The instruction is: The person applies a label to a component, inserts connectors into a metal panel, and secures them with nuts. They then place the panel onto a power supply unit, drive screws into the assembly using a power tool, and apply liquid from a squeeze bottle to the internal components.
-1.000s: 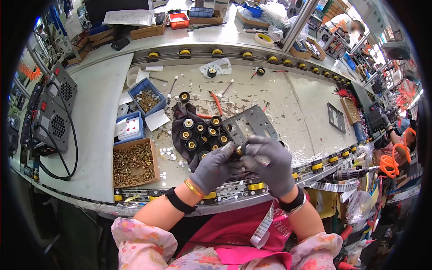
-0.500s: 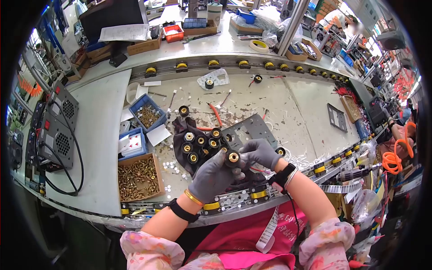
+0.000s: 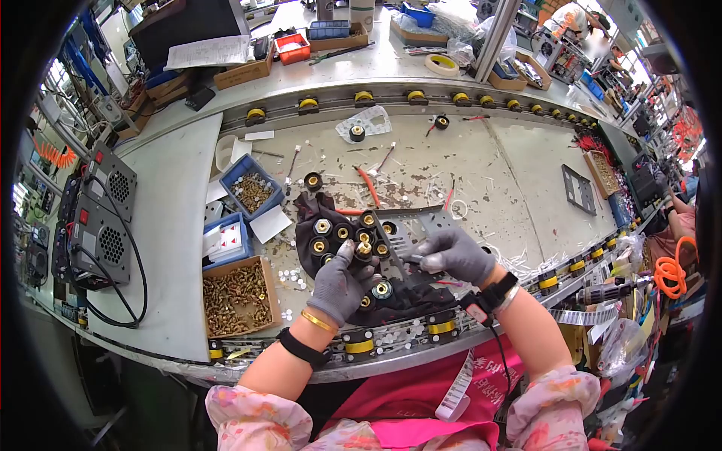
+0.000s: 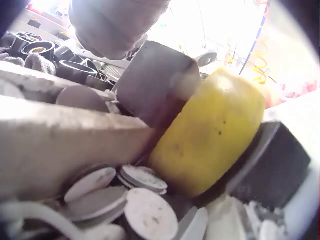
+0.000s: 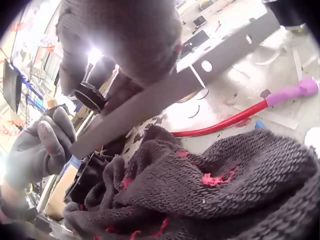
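My gloved left hand (image 3: 338, 292) pinches a black round knob with a brass centre (image 3: 364, 246), raised over a dark cloth (image 3: 307, 212) crowded with similar knobs. Another knob (image 3: 382, 289) with a pale ring lies on the cloth just right of that hand. My right hand (image 3: 459, 257), also gloved, grips the edge of a grey slotted metal plate (image 3: 432, 218), which stands tilted beside the knobs. In the right wrist view the plate's long flange (image 5: 215, 57) crosses in front of the right hand's fingers.
A cardboard box of brass fittings (image 3: 242, 267) and blue bins (image 3: 271, 197) stand to the left. Yellow rollers (image 3: 442, 328) line the bench's front edge, with white discs (image 4: 150, 212) beside one. A red lead (image 5: 220, 127) lies behind the cloth.
Both hands, together around a knob before, have parted. The left moved left with a knob; the right now grips the metal plate, which tilts up from lying flat. Another knob shows on the cloth between them.
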Motion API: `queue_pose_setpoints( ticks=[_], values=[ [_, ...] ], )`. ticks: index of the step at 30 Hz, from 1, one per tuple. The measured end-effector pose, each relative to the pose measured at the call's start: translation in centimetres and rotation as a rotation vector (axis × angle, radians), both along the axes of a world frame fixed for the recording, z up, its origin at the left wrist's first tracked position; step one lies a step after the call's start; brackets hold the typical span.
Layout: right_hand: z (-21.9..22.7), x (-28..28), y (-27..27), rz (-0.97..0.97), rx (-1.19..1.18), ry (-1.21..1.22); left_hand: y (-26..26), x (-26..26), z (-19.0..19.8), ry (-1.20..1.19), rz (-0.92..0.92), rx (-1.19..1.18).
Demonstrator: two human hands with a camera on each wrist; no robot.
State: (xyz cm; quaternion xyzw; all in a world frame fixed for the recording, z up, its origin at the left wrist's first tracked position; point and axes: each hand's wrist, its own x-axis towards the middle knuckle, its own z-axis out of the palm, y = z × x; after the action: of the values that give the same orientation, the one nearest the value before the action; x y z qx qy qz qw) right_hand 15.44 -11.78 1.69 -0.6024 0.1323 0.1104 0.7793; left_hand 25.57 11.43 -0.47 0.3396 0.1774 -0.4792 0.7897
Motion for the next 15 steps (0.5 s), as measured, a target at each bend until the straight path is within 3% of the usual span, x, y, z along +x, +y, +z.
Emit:
queue_pose_setpoints(
  ticks=[2,6,9,10,15],
  values=[
    [1.7,-1.3,0.4,0.049,0.045,-0.087,-0.3,-0.3,0.6,-0.019,-0.036,0.024],
    [4.2,-3.3,2.2,0.197,0.096,-0.198,-0.4,-0.7,-1.4,0.146,-0.150,-0.161],
    [4.9,-4.4,3.9,0.254,0.053,-0.309,-0.4,-2.1,2.6,0.246,-0.280,-0.457],
    [6.0,-4.8,4.1,0.321,-0.046,-0.330,0.2,-2.3,2.1,0.241,-0.294,-0.599],
    [8.8,-7.5,6.7,0.436,-0.123,-0.595,3.5,-4.3,8.5,-0.164,-0.391,-0.473]
  ],
)
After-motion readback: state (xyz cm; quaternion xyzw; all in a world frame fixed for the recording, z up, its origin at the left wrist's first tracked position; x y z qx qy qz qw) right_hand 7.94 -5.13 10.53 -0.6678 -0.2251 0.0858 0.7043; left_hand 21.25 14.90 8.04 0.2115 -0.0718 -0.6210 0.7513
